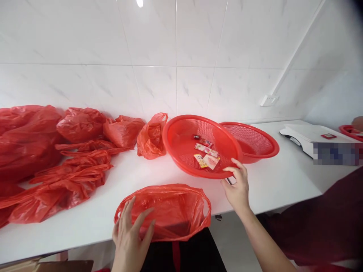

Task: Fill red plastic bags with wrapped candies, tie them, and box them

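Right fingers (234,166) grip tilted basket (181,145) rim; table edge (269,204) near

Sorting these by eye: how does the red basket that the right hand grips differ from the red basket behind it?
The tilted red mesh basket is tipped up toward the camera, its rim gripped by the right hand; the second red mesh basket sits level and untouched. The tilted one holds a few small wrapped packets; the second shows nothing inside. The tilted one overlaps the second's left edge. Both are round, red plastic mesh.
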